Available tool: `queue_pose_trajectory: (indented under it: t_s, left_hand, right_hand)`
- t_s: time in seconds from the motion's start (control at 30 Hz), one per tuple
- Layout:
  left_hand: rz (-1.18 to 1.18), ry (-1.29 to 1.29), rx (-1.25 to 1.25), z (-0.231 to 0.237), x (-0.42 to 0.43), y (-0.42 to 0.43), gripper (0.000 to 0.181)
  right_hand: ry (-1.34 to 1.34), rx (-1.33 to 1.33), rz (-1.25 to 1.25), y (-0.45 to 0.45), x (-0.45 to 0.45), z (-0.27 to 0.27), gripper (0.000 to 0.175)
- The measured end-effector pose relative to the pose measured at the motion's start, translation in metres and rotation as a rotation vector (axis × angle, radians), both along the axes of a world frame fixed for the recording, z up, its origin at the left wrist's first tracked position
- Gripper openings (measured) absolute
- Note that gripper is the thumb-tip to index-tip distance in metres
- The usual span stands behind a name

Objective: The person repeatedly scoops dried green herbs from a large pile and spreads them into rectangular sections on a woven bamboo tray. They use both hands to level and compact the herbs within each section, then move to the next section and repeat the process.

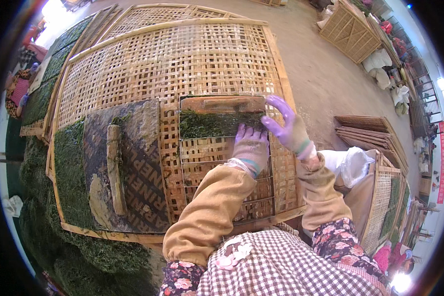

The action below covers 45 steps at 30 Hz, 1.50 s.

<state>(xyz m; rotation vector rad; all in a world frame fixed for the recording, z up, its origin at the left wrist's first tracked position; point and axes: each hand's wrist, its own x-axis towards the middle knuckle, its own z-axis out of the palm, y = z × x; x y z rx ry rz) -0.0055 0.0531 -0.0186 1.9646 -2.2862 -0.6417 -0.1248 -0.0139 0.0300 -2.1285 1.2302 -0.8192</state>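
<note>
A thin metal frame with crossbars (pixel 207 163) lies on a woven bamboo rack (pixel 214 66). Damp, shredded dark green plant material (pixel 201 124) fills a strip in its upper part. My left hand (pixel 249 146), in a purple-fingered glove, rests its fingertips on that strip's right end. Over the frame's upper right corner is my right hand (pixel 286 127), gloved alike, thumb and fingers apart with nothing seen between them. An orange-brown wooden block (pixel 224 104) lies along the frame's top. Left of the frame, a dark plywood board (pixel 140 148) with a wooden handle (pixel 116 170) bears printed writing.
A packed green layer (pixel 68 174) covers the rack's left side. Loose green heaps (pixel 96 255) lie beyond its lower left edge. Racks (pixel 370 131) are stacked at right, near a white plastic bag (pixel 355 166). Another person (pixel 20 88) is at far left.
</note>
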Motion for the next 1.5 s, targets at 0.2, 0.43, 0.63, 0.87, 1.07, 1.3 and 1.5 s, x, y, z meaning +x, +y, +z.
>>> queue_pose_trajectory:
  t_s: [0.2, 0.43, 0.63, 0.87, 1.07, 1.3, 1.5]
  left_hand:
    - [0.084, 0.056, -0.389, 0.013, 0.008, 0.012, 0.041]
    - [0.213, -0.29, -0.393, 0.02, 0.022, 0.006, 0.049]
    - [0.286, -0.177, -0.519, 0.029, 0.095, 0.054, 0.048]
    - [0.342, -0.51, -0.149, 0.05, 0.191, 0.01, 0.049]
    - [0.122, 0.007, -0.498, 0.062, 0.187, 0.029, 0.037]
    - [0.495, -0.093, -0.034, 0.057, 0.119, 0.034, 0.048]
    - [0.335, -0.18, -0.528, 0.047, 0.125, 0.057, 0.053]
  right_hand:
    - [0.143, -0.038, 0.031, -0.001, -0.027, -0.064, 0.039]
    - [0.352, -0.265, 0.197, 0.03, -0.009, -0.056, 0.052]
    - [0.509, -0.174, 0.269, 0.041, -0.004, -0.052, 0.047]
    - [0.49, -0.171, 0.265, 0.039, -0.002, -0.049, 0.046]
    - [0.567, -0.132, 0.286, 0.039, -0.002, -0.04, 0.047]
    - [0.487, -0.163, 0.3, 0.052, 0.032, -0.014, 0.05]
    - [0.241, -0.138, 0.287, 0.045, 0.026, -0.016, 0.041]
